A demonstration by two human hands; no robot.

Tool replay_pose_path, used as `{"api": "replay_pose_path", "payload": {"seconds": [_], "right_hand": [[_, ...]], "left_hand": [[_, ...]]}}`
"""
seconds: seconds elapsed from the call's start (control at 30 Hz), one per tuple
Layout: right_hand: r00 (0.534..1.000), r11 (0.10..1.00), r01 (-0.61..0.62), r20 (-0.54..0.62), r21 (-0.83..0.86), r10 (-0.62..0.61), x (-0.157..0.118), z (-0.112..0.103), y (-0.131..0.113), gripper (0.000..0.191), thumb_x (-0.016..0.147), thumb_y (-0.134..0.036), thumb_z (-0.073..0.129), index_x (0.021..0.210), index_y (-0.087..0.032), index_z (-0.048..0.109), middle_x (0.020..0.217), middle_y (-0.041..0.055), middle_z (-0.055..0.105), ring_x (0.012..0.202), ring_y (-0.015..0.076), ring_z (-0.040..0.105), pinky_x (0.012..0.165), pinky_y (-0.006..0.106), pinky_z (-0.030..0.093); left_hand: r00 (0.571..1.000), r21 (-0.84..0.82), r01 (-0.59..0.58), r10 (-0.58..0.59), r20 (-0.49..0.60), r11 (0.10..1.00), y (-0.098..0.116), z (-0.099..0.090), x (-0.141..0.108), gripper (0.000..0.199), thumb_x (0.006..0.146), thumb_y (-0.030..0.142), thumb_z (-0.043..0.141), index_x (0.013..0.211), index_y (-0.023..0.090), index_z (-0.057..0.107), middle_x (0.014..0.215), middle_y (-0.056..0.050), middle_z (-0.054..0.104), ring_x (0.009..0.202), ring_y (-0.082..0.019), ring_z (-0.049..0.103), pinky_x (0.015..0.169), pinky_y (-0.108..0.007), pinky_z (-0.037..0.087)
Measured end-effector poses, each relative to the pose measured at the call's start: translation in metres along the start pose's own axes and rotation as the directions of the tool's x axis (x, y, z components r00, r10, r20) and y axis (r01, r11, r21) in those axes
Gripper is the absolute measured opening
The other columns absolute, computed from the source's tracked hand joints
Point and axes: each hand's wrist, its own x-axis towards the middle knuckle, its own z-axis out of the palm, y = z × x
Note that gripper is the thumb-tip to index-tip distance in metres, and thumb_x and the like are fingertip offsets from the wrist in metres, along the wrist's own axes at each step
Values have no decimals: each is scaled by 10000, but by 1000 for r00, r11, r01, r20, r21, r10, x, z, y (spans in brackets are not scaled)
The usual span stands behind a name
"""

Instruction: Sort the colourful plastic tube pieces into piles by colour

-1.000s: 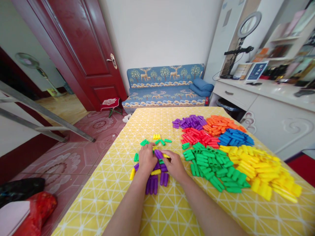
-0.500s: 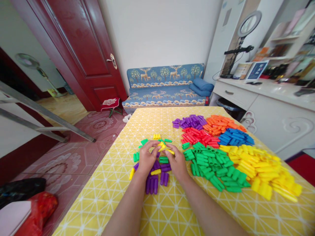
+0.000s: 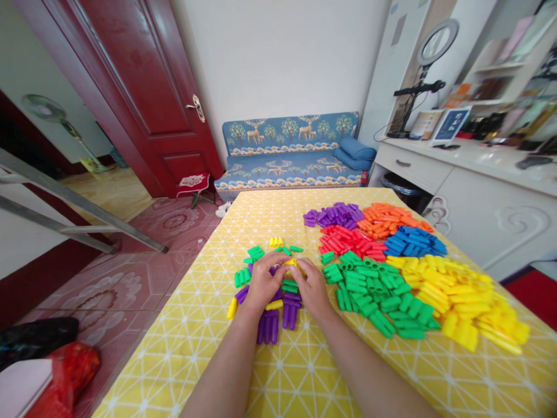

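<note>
My left hand [image 3: 266,280] and my right hand [image 3: 312,285] meet over the left-middle of the table. Their fingers are closed on yellow plastic tube pieces [image 3: 292,262], largely hidden by the fingertips. Beneath and around my hands lie purple tube pieces [image 3: 268,328], some side by side in rows. Green tube pieces [image 3: 242,277] lie left of my left hand, with more between the hands. Loose yellow pieces [image 3: 274,305] rest among the purple ones, and a short yellow row [image 3: 275,241] sits beyond my hands.
Sorted piles cover the table's right side: green [image 3: 374,290], yellow [image 3: 465,296], blue [image 3: 415,241], red [image 3: 350,242], orange [image 3: 394,219] and purple [image 3: 339,215]. A patterned sofa [image 3: 291,151] stands beyond the yellow tablecloth [image 3: 174,360]. A white cabinet [image 3: 491,203] is at right.
My fingertips have come closer together, and the yellow pieces that were apart between them are now brought together and more covered. The view has shifted slightly.
</note>
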Motion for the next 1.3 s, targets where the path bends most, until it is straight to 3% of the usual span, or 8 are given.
{"api": "replay_pose_path", "payload": {"seconds": [0.13, 0.3, 0.6, 0.7, 0.83, 1.0, 1.13, 1.3], "right_hand": [[998, 996, 47, -31, -70, -49, 1, 4, 10, 260, 900, -376, 522, 951, -194, 702, 1092, 99, 634, 1064, 238, 574, 954, 401, 439], [992, 1000, 14, -126, -23, -17, 0, 2, 11, 250, 905, -317, 498, 1035, -187, 668, 1012, 87, 660, 968, 216, 606, 865, 369, 487], [980, 997, 79, -181, -2, -78, -13, -10, -21, 225, 889, -272, 538, 1083, -201, 626, 1003, 49, 696, 886, 172, 642, 796, 305, 513], [961, 993, 91, -257, -69, -106, -10, -51, -25, 203, 868, -303, 580, 1025, -209, 667, 984, 44, 706, 880, 177, 645, 816, 321, 511], [864, 934, -27, -479, -355, -158, -2, -146, -4, 310, 846, -398, 594, 1078, -209, 674, 958, 52, 704, 868, 206, 641, 862, 382, 481], [790, 659, -320, -576, -680, -210, -8, -255, 37, 406, 855, -522, 505, 1031, -220, 711, 820, 104, 696, 835, 301, 628, 801, 474, 427], [833, 533, -366, -524, -763, -179, -22, -286, 62, 437, 841, -587, 435, 959, -280, 722, 799, 110, 698, 840, 369, 615, 727, 510, 401], [868, 507, -366, -483, -781, -117, -30, -288, 76, 396, 839, -560, 451, 903, -288, 731, 934, 116, 714, 914, 412, 607, 709, 552, 419]], "left_hand": [[995, 60, -56, 51, 85, 997, -3, 1, 0, 255, 867, 111, 539, 1017, 226, 710, 986, -47, 716, 961, -192, 650, 899, -348, 499], [990, 126, -37, 19, 143, 991, -6, 3, 0, 294, 863, 91, 513, 1062, 209, 695, 1033, -67, 714, 998, -212, 639, 912, -363, 488], [963, 247, 2, -69, 262, 969, -7, 2, -1, 277, 796, 71, 559, 973, 211, 720, 993, -58, 732, 963, -234, 649, 852, -361, 496], [966, 234, 30, -88, 242, 972, -9, 2, -2, 216, 826, 131, 571, 957, 215, 720, 1002, -56, 734, 971, -230, 654, 872, -367, 495], [969, 232, 40, -94, 228, 972, -12, 2, -3, 199, 829, 148, 582, 955, 216, 720, 1016, -57, 732, 989, -232, 655, 890, -373, 494], [967, 242, 47, -105, 233, 969, -13, 3, -2, 196, 827, 145, 588, 951, 212, 724, 1013, -59, 732, 985, -227, 656, 887, -368, 496], [969, 255, 45, -105, 226, 966, -12, 3, -2, 188, 837, 157, 586, 949, 212, 726, 1009, -59, 733, 976, -227, 658, 878, -368, 498], [969, 257, 36, -96, 226, 966, -12, 2, -2, 189, 838, 159, 588, 953, 222, 724, 1016, -49, 734, 981, -217, 658, 890, -359, 495]]}}
